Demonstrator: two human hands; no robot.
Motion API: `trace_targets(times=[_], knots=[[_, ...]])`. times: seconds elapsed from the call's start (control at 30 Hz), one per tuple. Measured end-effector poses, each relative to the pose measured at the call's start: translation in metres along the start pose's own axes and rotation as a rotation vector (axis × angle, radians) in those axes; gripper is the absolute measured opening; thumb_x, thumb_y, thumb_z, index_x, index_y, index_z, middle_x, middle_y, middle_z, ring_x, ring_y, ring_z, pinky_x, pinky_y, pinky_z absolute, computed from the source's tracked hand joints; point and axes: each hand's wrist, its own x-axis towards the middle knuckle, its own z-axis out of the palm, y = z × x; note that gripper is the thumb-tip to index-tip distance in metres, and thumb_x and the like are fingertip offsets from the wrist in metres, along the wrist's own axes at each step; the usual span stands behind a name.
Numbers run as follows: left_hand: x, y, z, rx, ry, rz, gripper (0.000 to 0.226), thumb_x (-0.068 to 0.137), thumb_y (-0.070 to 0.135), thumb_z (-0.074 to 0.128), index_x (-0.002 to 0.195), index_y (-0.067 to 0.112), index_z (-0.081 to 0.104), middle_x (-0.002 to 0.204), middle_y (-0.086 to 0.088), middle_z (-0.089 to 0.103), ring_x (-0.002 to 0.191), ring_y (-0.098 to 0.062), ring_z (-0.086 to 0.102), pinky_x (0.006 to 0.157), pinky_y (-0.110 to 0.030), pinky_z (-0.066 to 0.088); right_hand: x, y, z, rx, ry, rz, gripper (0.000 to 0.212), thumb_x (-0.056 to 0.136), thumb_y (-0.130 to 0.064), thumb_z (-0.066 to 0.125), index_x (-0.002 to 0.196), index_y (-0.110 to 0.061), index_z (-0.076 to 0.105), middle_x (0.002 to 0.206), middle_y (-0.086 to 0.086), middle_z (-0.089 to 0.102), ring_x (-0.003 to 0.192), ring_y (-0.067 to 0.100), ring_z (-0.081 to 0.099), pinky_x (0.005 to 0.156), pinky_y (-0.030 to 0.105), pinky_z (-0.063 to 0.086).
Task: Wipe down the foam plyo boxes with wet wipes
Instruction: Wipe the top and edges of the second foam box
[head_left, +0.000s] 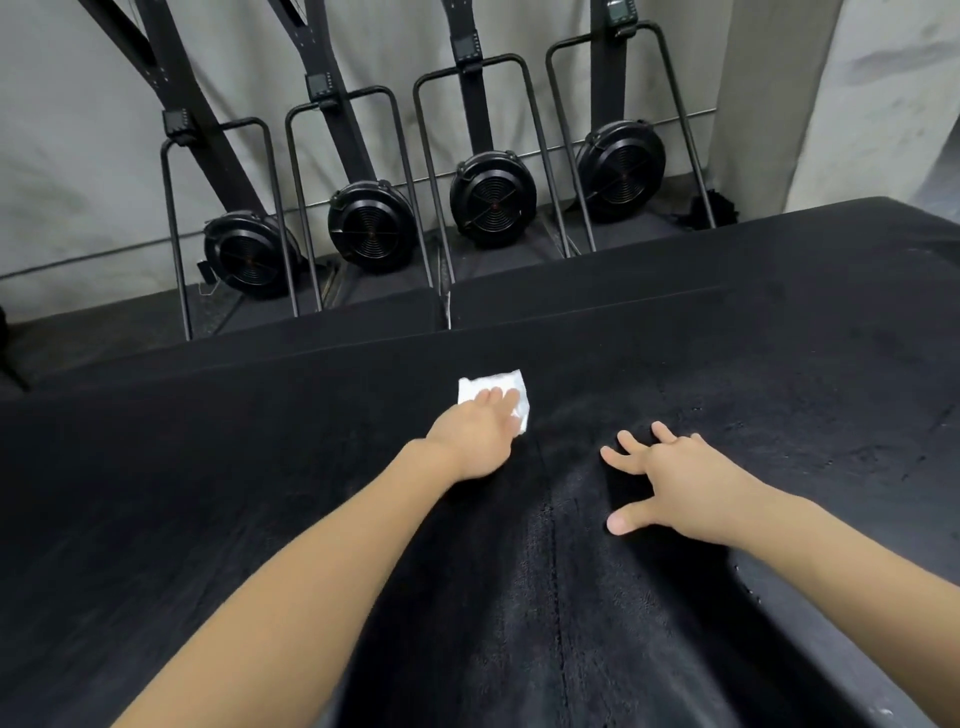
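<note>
1. Bare forearms reach out from the bottom edge of the view over the black top of a foam plyo box, whose dark surface fills the lower half of the picture
2. On that top, a little past the middle and near the far edge, lies a white wet wipe, folded into a rough square and flat against the foam
3. Over the wipe's near side rests the left hand, palm down, fingers straight and laid together, pressing the cloth to the surface rather than curling round it
4. Beside it and apart from the wipe, the right hand lies flat on the same top with fingers spread wide and thumb stretched toward the camera; it grasps nothing
5. Between the two hands a thin seam runs along the foam toward the camera, and the surface around it shows streaks
6. Beyond the far edge a lower black box top sits a step down, with a narrow gap to another one on its right
7. Behind those, four black fan-wheel exercise machines stand in a row with tubular frames, leaning against a grey wall
</note>
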Motion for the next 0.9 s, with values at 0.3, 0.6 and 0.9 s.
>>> trace_targets(times=[0.3,0.6,0.9], knots=[[-0.056,0.001,0.015,-0.136,-0.035,0.019,0.049,0.109,0.03,0.026,0.155,0.013,0.023,0.155,-0.007,0.031,0.144,-0.025,0.03,0.111,-0.047,0.039,-0.004,-0.009,-0.004,-0.015,-0.024,0.026,0.093,0.087,-0.067,0.056,0.159,-0.032,0.009,0.167,-0.006,0.001,0.154,0.03,-0.004,0.124,0.05,0.008],[0.089,-0.028,-0.007,0.056,-0.052,-0.034,0.052,0.101,0.012,0.029,0.153,0.003,0.026,0.152,-0.018,0.029,0.134,-0.036,0.032,0.111,-0.048,0.035,0.004,-0.005,0.0,-0.063,-0.057,0.008,0.093,0.089,-0.07,0.049,0.159,-0.033,0.0,0.167,-0.009,-0.005,0.153,0.029,-0.012,0.124,0.049,0.003],[0.159,-0.026,-0.019,0.023,-0.011,-0.086,0.05,0.105,0.018,0.026,0.155,0.007,0.025,0.149,-0.021,0.039,0.136,-0.037,0.038,0.111,-0.044,0.029,0.022,-0.004,-0.008,-0.206,-0.018,-0.019,0.087,0.081,-0.078,0.051,0.154,-0.034,0.03,0.15,-0.004,0.045,0.137,0.029,0.042,0.106,0.042,0.042]])
